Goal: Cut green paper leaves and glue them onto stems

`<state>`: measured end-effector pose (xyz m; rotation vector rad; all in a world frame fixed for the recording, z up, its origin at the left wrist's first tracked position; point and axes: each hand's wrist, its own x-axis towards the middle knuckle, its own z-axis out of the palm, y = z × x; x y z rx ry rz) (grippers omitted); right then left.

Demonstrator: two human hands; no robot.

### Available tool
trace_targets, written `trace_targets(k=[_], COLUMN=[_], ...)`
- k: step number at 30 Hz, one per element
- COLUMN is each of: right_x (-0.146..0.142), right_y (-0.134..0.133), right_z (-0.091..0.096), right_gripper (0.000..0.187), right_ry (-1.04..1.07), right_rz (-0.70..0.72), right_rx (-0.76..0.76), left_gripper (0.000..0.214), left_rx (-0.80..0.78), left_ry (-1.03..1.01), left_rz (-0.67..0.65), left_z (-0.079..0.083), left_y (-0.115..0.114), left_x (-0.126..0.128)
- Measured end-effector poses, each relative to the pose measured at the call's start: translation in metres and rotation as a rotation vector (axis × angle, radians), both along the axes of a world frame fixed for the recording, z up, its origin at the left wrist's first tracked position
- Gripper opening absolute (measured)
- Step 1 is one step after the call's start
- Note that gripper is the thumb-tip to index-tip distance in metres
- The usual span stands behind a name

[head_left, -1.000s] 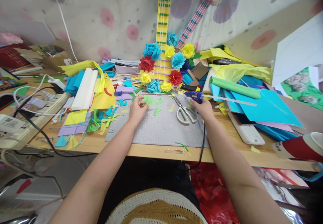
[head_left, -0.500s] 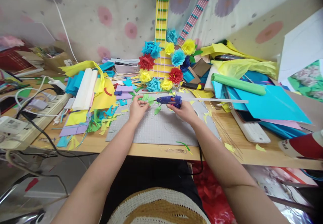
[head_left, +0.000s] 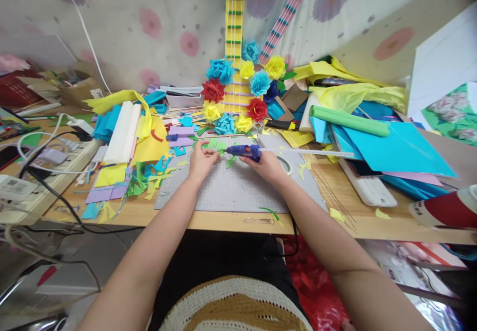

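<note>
My right hand is wrapped round a blue hot glue gun, its nozzle pointing left. A long, pale glue stick sticks out of the gun's back end. Close to the nozzle, my left hand is closed in a pinch at a green paper leaf; its fingertips partly hide what they hold. Another green leaf shows just under the gun's tip. Both hands are over a grey cutting mat.
Behind the mat stands a yellow paper guitar with paper flowers. Coloured scraps and a power strip lie left. A roll of tape, blue sheets and a red-and-white cup are on the right.
The glue gun's nozzle has tipped slightly and come closer to my left fingertips. My right hand has shifted a little left, uncovering more of the tape roll. The whole view has moved slightly.
</note>
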<state>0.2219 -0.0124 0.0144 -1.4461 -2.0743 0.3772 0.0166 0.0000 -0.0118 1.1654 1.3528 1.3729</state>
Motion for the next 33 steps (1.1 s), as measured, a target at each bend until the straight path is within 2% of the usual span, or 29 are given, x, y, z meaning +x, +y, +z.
trace_targets(k=[18,33], right_x=[0.0036,0.0078], right_y=[0.0005,0.0022], right_z=[0.0004,0.0009], right_gripper=[0.042,0.045], right_ry=[-0.062,-0.114], right_rz=[-0.054,-0.106], right_rx=[-0.03,-0.03], left_gripper=[0.05,0.045], left_rx=[-0.004,-0.011], left_ry=[0.031,-0.003], left_rz=[-0.009,-0.003], left_z=[0.0007,0.0017], left_y=[0.0001,0.0011], left_x=[0.0003,0.0012])
